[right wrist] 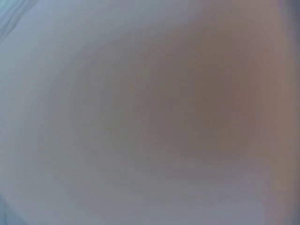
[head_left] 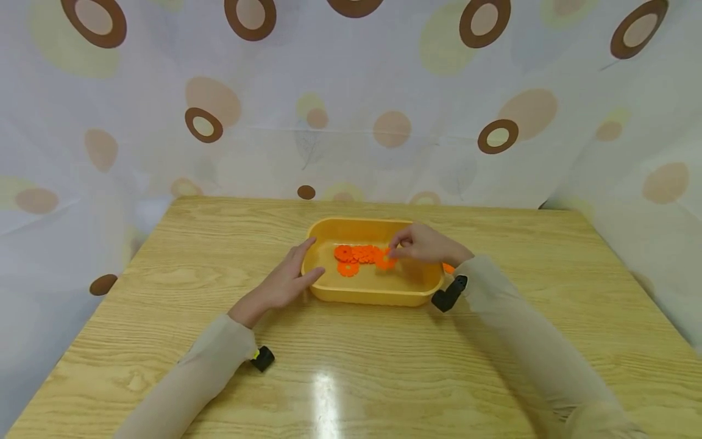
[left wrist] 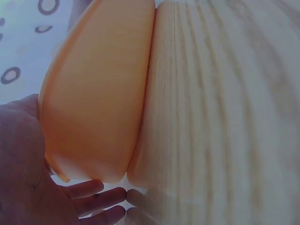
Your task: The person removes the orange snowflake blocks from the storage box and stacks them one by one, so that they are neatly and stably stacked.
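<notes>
Grained tbl (head_left: 373, 341) bears rounded tub (head_left: 373, 298) w/ notched discs (head_left: 364, 254).

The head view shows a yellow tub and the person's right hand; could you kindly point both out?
Yellow tub (head_left: 373, 298), head view: near outer wall.
Right hand (head_left: 425, 244), head view: back of the hand.

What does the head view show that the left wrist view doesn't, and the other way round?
Only the head view shows the inside of the yellow-orange tub, the orange notched discs lying in it, and one more orange disc pinched by the right hand.

Only the left wrist view shows the left hand from its palm side, with three fingers stretched out.

Both show that hand at the tub's end, the tub's outer wall, the wood-grain table and the patterned backdrop.
</notes>
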`<state>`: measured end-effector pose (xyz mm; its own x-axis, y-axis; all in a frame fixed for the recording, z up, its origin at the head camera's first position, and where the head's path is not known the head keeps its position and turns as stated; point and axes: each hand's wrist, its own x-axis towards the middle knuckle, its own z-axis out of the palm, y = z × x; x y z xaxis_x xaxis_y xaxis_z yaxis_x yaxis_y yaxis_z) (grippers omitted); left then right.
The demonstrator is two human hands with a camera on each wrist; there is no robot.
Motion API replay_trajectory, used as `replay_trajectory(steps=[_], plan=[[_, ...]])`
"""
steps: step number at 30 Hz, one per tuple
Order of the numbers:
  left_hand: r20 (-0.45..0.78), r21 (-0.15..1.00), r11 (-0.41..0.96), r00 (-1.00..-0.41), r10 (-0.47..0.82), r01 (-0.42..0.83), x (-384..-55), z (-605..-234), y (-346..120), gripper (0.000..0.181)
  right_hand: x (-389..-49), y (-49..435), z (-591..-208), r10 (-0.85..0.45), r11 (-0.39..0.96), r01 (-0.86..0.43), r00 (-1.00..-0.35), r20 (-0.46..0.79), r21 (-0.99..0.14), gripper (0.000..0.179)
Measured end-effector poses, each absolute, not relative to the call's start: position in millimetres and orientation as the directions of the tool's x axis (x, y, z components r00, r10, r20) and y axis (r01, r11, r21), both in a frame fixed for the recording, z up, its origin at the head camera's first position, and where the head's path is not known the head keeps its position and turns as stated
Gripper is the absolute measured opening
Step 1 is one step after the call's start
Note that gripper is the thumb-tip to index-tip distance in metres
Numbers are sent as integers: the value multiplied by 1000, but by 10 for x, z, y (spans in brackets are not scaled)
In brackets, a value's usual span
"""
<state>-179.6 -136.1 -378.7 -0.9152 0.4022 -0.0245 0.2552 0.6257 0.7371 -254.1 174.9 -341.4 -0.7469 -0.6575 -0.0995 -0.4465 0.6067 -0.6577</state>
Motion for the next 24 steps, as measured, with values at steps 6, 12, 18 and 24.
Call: replay_trajectory(steps=[6,12,18,24], plan=[[-29,732,631,-914,405,257,-1795,-3806,-1348,71,-2528,1826,-3380,-609,602,-376,-787,-101,-704,23],[-30,730,635,-915,402,255,-1775,-3802,-1348,70,-2515,1909,-3350,-549,611,-326,-831,-89,-721,27],[-21,721,641,-917,399,263,-1773,-3788,-1348,70,-2509,1968,-3341,-446,614,-258,-893,-58,-746,27],[0,705,648,-914,405,287,-1780,-3778,-1344,69,-2500,2041,-3373,-355,577,-213,-935,-7,-789,27]])
